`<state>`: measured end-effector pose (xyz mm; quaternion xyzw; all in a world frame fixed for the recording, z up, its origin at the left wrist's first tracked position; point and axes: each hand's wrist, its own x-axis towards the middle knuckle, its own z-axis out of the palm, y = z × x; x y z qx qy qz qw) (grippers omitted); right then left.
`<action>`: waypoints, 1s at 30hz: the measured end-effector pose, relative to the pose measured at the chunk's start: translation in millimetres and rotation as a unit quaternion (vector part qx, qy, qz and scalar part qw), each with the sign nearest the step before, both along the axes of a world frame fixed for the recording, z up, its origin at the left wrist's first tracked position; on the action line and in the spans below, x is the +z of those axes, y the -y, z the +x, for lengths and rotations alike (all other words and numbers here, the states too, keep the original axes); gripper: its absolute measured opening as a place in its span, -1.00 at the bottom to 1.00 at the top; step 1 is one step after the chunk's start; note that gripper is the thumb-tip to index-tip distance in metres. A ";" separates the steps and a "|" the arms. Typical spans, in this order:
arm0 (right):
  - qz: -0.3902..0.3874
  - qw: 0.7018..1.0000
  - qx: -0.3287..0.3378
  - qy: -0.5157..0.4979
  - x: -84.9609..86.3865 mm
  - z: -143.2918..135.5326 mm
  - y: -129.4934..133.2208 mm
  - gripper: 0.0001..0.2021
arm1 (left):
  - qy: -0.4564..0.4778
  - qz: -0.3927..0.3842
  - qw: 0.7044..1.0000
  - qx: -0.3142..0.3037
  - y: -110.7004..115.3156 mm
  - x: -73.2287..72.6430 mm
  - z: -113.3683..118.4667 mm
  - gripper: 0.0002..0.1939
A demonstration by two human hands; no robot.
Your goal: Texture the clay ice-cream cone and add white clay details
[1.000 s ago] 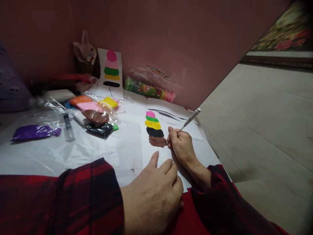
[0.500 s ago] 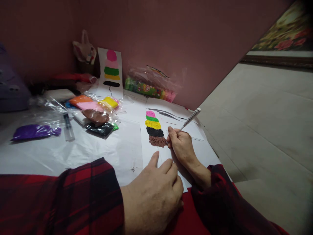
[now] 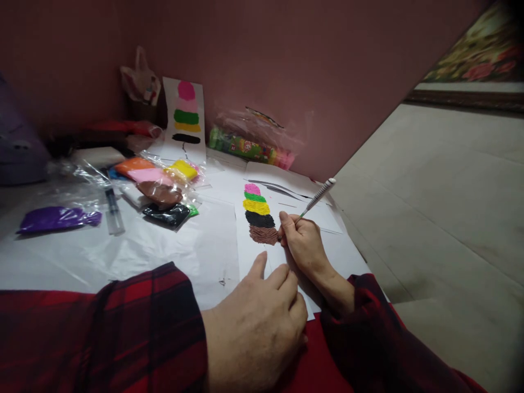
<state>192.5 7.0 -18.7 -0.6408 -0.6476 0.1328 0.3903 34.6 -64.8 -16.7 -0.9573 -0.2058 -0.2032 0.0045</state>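
At the right edge of the brown band, the right hand pinches a slim tool between thumb and fingers, its ribbed handle slanting up and away to the right; the fingers hide the tip. Just nearer the person, the left hand lies over the white paper, fingers loosely spread and grasping nothing visible, index fingertip just short of that band. The brown band is the lowest in a textured stack on the paper, beneath black, yellow, green and pink. To the left lie a clear sheet, a clear tube and bagged packs, including a purple pack and a black pack. Farther back, a picture card leans against the wall, beside a bagged, colourful roll.
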 end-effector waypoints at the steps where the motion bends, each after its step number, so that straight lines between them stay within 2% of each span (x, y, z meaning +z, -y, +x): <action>1: -0.001 1.000 0.001 0.001 0.1 0.1 0.0 -0.48 | 0.002 0.001 1.000 0.000 0.1 -0.5 0.1 -0.72; 10: -0.001 0.999 0.009 0.045 4.0 -2.8 3.1 -0.50 | -0.007 -0.004 1.000 -0.004 -0.8 -1.5 0.2 -0.69; 15: 0.007 0.996 0.036 0.085 6.6 -5.0 5.1 -0.51 | -0.004 0.002 1.000 -0.007 -1.0 -2.1 0.1 -0.68; 30: -0.005 0.994 0.036 0.106 3.9 -5.6 7.0 -0.58 | -0.004 0.001 1.000 -0.007 -0.3 -2.2 -0.9 -0.66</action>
